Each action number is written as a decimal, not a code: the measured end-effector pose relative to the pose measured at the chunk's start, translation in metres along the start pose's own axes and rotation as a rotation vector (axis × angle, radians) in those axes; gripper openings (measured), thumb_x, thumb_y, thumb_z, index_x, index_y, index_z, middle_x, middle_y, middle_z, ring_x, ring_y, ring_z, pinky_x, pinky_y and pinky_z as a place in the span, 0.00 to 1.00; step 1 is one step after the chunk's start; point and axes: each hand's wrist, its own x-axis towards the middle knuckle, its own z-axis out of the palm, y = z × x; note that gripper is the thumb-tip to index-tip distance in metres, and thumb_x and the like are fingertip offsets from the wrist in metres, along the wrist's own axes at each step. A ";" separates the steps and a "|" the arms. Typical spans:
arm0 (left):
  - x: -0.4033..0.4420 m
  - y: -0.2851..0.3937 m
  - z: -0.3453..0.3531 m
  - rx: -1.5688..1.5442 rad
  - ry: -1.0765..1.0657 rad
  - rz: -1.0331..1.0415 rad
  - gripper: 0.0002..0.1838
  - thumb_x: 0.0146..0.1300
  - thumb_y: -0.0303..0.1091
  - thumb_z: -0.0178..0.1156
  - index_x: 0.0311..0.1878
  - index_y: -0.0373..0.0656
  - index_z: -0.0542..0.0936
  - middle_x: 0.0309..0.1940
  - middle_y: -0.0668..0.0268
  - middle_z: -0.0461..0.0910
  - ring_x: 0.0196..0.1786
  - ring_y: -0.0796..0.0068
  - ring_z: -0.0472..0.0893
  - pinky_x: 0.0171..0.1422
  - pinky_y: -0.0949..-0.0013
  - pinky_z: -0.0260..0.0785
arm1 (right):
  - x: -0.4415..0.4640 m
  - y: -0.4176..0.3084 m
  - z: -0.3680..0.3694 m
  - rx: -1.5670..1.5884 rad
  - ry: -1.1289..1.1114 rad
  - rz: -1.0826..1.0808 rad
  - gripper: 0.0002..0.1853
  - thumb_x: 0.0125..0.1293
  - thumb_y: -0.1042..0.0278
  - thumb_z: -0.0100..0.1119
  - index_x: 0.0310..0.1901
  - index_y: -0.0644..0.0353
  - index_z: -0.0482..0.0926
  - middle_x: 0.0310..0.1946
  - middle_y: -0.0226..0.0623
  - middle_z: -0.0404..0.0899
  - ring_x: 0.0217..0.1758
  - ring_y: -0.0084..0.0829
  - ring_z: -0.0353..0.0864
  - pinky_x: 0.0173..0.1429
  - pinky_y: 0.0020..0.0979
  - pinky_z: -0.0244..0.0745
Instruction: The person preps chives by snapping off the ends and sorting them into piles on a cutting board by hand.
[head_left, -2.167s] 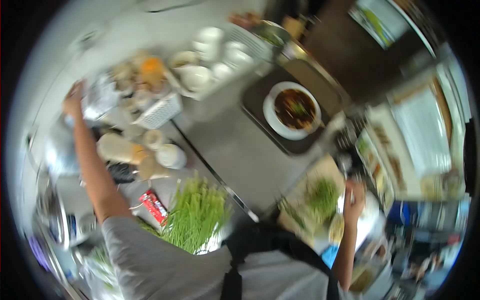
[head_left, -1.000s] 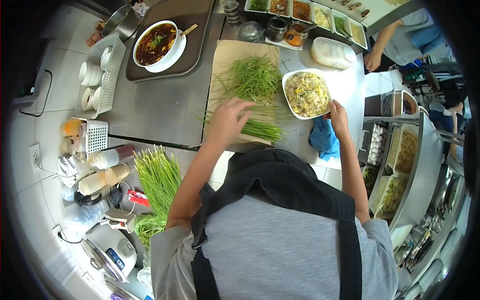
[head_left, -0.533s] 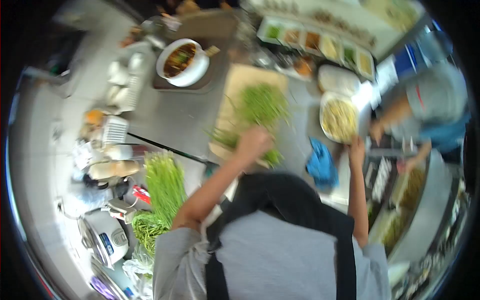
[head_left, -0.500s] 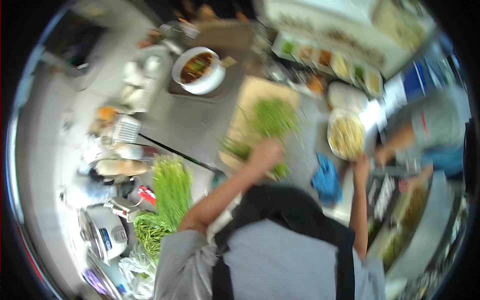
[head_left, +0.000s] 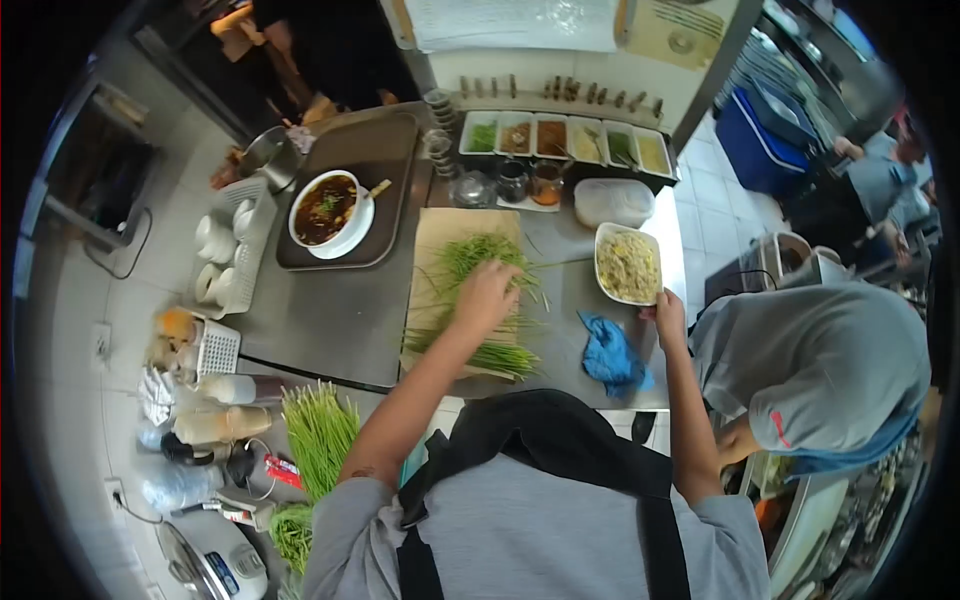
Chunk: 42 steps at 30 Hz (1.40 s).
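Note:
My left hand point(head_left: 488, 297) is on a heap of chopped chives point(head_left: 470, 252), its fingers curled into them. The chives lie on a wooden cutting board point(head_left: 432, 228), with a bundle of longer stalks point(head_left: 495, 357) across its near end. At the right, my right hand point(head_left: 668, 315) grips the near right corner of a white square bowl point(head_left: 601, 270). Fried rice point(head_left: 630, 265) with yellow bits fills the bowl. A crumpled blue cloth point(head_left: 612, 355) lies just left of and below my right hand.
On a brown tray point(head_left: 390, 150) stands a white bowl of dark red soup point(head_left: 327, 207). Behind the board are several garnish containers point(head_left: 550, 138) and a lidded plastic tub point(head_left: 613, 202). Uncut green stalks point(head_left: 320, 435) lie at left. A co-worker point(head_left: 820, 360) bends close to my right arm.
The view has turned and sharpened. My left hand has moved from the near end of the board up to the chopped heap. My right hand remains at the bowl. The co-worker is further into view.

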 end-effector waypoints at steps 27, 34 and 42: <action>0.100 -0.020 0.154 0.181 -0.210 0.212 0.09 0.56 0.29 0.52 0.34 0.35 0.79 0.36 0.51 0.80 0.44 0.52 0.78 0.48 0.52 0.70 | -0.110 -0.044 -0.034 -0.310 0.212 -0.137 0.20 0.70 0.56 0.46 0.40 0.68 0.78 0.24 0.33 0.77 0.25 0.23 0.70 0.30 0.28 0.66; 0.095 -0.004 0.099 0.456 0.099 0.235 0.12 0.51 0.36 0.55 0.33 0.40 0.83 0.40 0.61 0.74 0.50 0.65 0.68 0.57 0.64 0.58 | -0.034 -0.001 -0.038 -0.734 0.330 -0.270 0.23 0.67 0.56 0.50 0.58 0.62 0.73 0.36 0.59 0.80 0.34 0.47 0.81 0.40 0.43 0.75; 0.046 -0.050 -0.038 0.518 0.140 0.134 0.10 0.54 0.36 0.55 0.34 0.42 0.81 0.42 0.63 0.73 0.53 0.65 0.69 0.59 0.62 0.60 | -0.004 -0.018 -0.009 -0.775 0.118 -0.206 0.25 0.58 0.51 0.62 0.48 0.64 0.78 0.35 0.51 0.82 0.33 0.46 0.81 0.37 0.45 0.74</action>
